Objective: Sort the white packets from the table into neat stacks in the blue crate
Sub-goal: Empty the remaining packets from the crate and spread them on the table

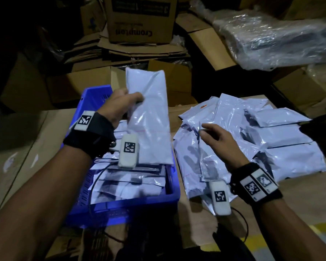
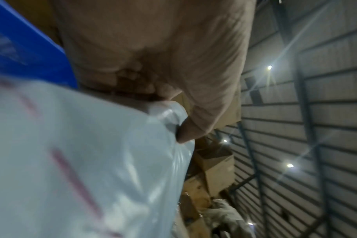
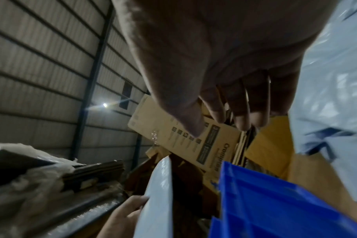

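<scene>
Gripping a long white packet (image 1: pixel 149 117) by its left edge, thumb on its face, the left hand (image 1: pixel 119 108) holds it above the blue crate (image 1: pixel 94 102); its long axis runs away from the person, the far end raised. Stacked packets (image 1: pixel 132 181) fill the crate. On the right, the right hand (image 1: pixel 219 140), fingers loose and holding nothing, hovers over the loose pile of packets (image 1: pixel 262 136) on the table (image 1: pixel 21 147).

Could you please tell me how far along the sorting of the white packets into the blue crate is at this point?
Roughly midway, it seems. Done: the blue crate already holds rows of stacked packets. In hand: the left hand grips a long white packet above the crate, while the right hand hovers open over the table pile. Left: that sizeable loose pile remains to be sorted.
</scene>
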Motion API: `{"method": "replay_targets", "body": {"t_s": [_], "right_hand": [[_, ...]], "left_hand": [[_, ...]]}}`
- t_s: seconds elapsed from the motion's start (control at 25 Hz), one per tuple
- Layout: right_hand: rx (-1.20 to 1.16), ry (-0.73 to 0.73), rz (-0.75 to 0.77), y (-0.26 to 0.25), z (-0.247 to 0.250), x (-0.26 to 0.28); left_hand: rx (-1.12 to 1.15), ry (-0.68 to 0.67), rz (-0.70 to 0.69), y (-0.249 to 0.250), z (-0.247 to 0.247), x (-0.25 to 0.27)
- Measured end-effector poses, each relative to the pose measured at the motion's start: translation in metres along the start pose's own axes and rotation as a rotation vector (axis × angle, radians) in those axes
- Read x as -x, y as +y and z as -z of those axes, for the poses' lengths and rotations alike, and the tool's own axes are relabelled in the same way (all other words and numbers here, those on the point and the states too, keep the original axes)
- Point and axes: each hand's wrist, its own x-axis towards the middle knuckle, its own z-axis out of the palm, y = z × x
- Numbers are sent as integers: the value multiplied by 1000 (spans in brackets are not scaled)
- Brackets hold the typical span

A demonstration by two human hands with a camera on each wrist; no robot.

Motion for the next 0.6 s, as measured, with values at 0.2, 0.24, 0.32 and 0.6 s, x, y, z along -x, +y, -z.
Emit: {"method": "replay_targets", "body": {"t_s": [0.2,0.24,0.32,0.6], "right_hand": [[-227,-162,132,-49,-8,10],[-225,-154,138,-49,-8,10],[-256,-79,119,-45,-8,11],[-219,161,3,-25,21,-3]], "left_hand": [[144,-274,-78,27,-45,23],[166,-295,-82,24,-53,23],[191,-329,-88,16,-66,19],[-145,-60,-58,-33,-58,-45]]}}
